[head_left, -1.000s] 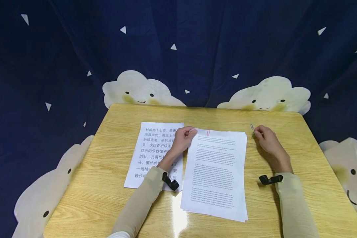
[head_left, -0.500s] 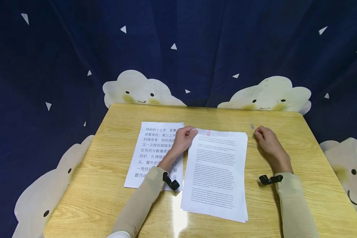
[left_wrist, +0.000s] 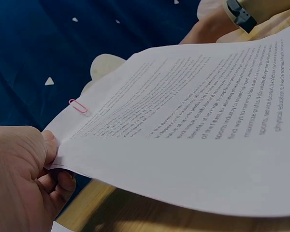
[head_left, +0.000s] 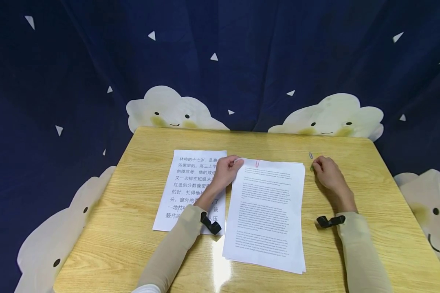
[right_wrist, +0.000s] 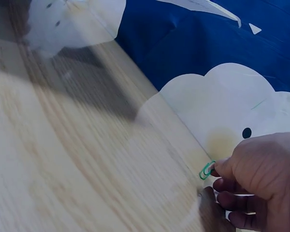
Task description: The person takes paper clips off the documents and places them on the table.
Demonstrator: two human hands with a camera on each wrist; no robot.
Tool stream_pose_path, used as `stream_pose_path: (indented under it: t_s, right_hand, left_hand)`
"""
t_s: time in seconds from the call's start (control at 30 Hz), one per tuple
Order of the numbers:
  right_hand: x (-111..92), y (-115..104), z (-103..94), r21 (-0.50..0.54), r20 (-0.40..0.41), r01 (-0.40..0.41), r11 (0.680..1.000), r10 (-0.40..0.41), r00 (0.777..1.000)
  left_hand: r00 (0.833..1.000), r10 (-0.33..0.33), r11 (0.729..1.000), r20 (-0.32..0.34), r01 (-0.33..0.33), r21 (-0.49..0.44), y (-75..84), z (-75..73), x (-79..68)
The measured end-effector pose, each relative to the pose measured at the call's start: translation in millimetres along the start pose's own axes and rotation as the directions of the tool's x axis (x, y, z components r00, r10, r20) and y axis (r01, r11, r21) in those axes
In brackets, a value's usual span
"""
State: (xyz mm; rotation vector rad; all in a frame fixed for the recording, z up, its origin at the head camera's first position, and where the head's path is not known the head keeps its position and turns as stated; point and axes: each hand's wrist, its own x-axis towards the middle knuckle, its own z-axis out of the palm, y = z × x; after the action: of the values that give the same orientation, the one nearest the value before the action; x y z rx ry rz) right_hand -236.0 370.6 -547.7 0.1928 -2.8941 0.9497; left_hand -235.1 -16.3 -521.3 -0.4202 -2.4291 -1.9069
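My left hand (head_left: pixel 227 171) pinches the top left corner of a stack of printed paper (head_left: pixel 265 215). In the left wrist view that corner is lifted, with the thumb on top and fingers curled beneath. A pink paper clip (left_wrist: pixel 79 107) sits on the stack's top edge, right of the left hand. Beyond the stack's right side, my right hand (head_left: pixel 331 174) pinches a small green paper clip (right_wrist: pixel 207 169) between thumb and index finger. The green clip sticks out past the fingertips, apart from the stack.
A blue paper clip (head_left: pixel 310 155) lies on the wooden table (head_left: pixel 381 244) just beyond the right hand. Left of the stack lies a sheet with large Chinese print (head_left: pixel 168 195), partly covered by the left forearm. A dark blue curtain (head_left: pixel 242 61) hangs behind the table.
My right hand has shifted very slightly towards me and to the left, still pinching the green paper clip. The left hand and the paper stack stay where they were.
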Motion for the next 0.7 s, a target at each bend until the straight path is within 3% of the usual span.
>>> stream_pose_path:
  t_s: [0.2, 0.7]
  right_hand:
    - [-0.5, -4.0, 3.6, -0.023, -0.021, -0.045, 0.999, 0.044, 0.999]
    - [-3.2, -6.4, 4.8, -0.014, -0.049, -0.066, 0.998, 0.065, 0.997]
  left_hand:
    - [1.0, -0.006, 1.0, -0.001, 0.006, -0.006, -0.3, -0.6, -0.1]
    - [1.0, -0.022, 1.0, -0.004, 0.022, -0.014, 2.5, -1.0, -0.7]
